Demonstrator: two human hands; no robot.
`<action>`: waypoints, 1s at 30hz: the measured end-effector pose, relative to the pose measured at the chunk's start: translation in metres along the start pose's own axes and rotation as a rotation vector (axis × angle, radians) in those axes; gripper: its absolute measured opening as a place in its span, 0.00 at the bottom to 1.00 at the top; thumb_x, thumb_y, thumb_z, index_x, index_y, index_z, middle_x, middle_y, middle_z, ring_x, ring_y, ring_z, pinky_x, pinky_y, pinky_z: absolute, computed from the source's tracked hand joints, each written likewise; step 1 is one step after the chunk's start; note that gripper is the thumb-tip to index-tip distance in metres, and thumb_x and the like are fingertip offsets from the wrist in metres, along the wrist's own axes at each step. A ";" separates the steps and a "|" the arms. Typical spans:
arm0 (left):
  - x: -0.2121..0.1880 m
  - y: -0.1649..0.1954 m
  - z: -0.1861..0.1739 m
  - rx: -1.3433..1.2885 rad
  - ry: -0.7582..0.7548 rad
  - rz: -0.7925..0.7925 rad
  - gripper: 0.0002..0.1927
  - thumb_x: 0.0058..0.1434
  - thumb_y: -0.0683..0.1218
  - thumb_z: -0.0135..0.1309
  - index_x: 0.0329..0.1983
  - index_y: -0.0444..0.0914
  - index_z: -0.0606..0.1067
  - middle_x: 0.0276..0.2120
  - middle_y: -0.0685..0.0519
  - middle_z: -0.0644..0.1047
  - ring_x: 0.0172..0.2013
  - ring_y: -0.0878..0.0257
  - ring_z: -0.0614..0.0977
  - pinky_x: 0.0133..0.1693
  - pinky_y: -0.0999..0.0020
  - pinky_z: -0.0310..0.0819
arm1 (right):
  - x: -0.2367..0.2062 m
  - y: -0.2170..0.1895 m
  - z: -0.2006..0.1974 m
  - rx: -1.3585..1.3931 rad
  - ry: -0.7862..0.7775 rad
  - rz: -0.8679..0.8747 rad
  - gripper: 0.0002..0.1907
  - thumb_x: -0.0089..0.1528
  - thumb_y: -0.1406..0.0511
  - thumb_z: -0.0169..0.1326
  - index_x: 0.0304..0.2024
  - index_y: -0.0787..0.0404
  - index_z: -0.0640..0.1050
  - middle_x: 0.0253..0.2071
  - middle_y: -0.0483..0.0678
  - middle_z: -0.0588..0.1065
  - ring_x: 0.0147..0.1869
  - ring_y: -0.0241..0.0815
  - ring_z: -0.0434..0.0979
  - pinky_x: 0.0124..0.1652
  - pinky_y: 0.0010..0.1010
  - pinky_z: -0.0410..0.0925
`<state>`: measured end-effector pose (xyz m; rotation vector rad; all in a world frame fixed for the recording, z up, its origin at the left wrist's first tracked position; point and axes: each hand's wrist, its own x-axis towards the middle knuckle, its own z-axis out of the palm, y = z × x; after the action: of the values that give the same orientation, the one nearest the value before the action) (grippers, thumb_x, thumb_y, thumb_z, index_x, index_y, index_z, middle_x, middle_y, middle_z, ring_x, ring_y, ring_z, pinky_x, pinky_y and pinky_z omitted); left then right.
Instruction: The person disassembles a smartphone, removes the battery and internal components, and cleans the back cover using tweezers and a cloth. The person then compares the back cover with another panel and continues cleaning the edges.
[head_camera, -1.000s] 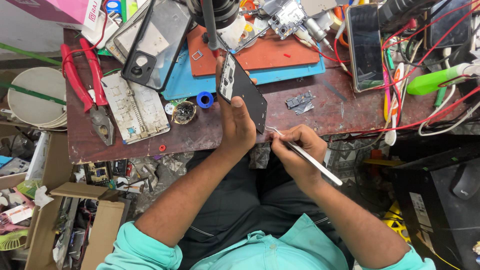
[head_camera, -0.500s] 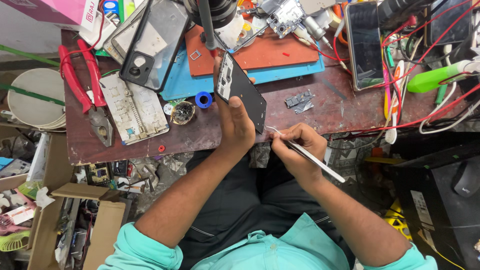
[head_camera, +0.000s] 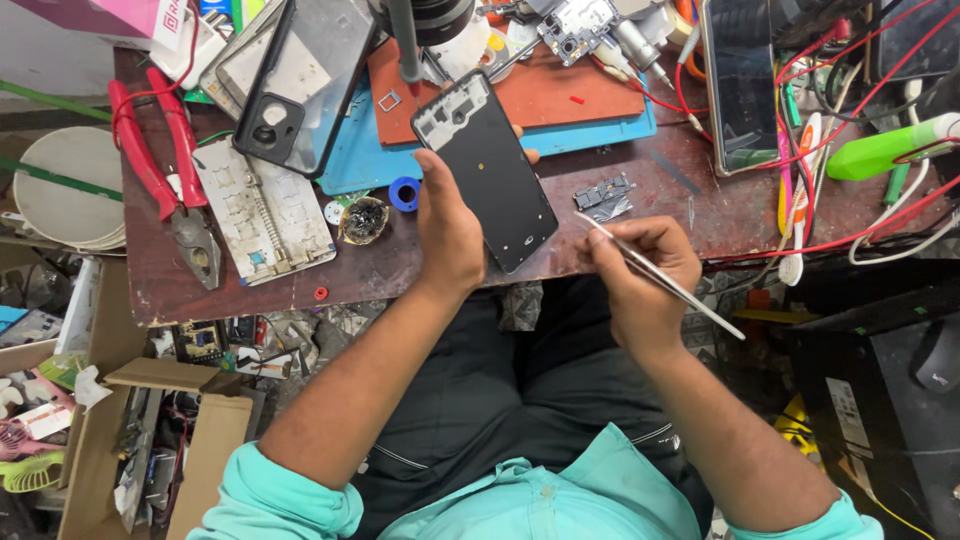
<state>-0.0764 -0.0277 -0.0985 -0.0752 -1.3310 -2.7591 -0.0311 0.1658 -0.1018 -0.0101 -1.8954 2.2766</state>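
My left hand (head_camera: 449, 225) grips a black opened phone body (head_camera: 487, 166) by its left edge, holding it flat over the brown workbench (head_camera: 250, 290). My right hand (head_camera: 640, 270) pinches thin metal tweezers (head_camera: 658, 275), their tip pointing up-left near the phone's right side, the long end trailing down-right. A small loose metal part (head_camera: 603, 195) lies on the bench just above my right hand.
Red-handled pliers (head_camera: 165, 170), a white phone backplate (head_camera: 262, 210), a black phone case (head_camera: 305, 80), a blue ring (head_camera: 404, 193) and a blue and red mat (head_camera: 560, 100) crowd the bench. Another phone (head_camera: 740, 85), red wires (head_camera: 850, 120) and a green bottle (head_camera: 890, 150) sit right.
The phone body now lies flatter, showing its whole face, where earlier it stood more on edge. My right hand with the tweezers has stayed just right of it.
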 end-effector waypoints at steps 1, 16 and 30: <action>0.002 0.002 -0.001 -0.053 -0.020 -0.026 0.46 0.72 0.74 0.29 0.62 0.30 0.72 0.49 0.40 0.79 0.43 0.59 0.81 0.44 0.65 0.80 | 0.002 -0.001 -0.001 0.001 0.016 0.010 0.08 0.65 0.78 0.58 0.41 0.63 0.74 0.40 0.53 0.79 0.44 0.39 0.83 0.47 0.29 0.78; 0.003 0.008 -0.004 -0.266 -0.204 -0.221 0.51 0.68 0.77 0.27 0.64 0.29 0.72 0.45 0.40 0.80 0.41 0.60 0.82 0.42 0.64 0.81 | 0.007 0.001 -0.014 0.064 -0.126 -0.157 0.10 0.68 0.70 0.62 0.50 0.68 0.78 0.49 0.52 0.77 0.49 0.44 0.83 0.52 0.35 0.78; 0.004 0.005 -0.003 -0.317 -0.246 -0.213 0.50 0.70 0.77 0.28 0.62 0.28 0.71 0.47 0.40 0.79 0.45 0.57 0.82 0.44 0.61 0.82 | 0.016 0.003 -0.023 0.043 -0.060 -0.139 0.08 0.69 0.75 0.59 0.50 0.69 0.77 0.47 0.55 0.79 0.49 0.46 0.84 0.51 0.37 0.79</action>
<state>-0.0798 -0.0339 -0.0964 -0.3179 -0.9794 -3.2086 -0.0446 0.1901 -0.1074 0.1925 -1.8138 2.2472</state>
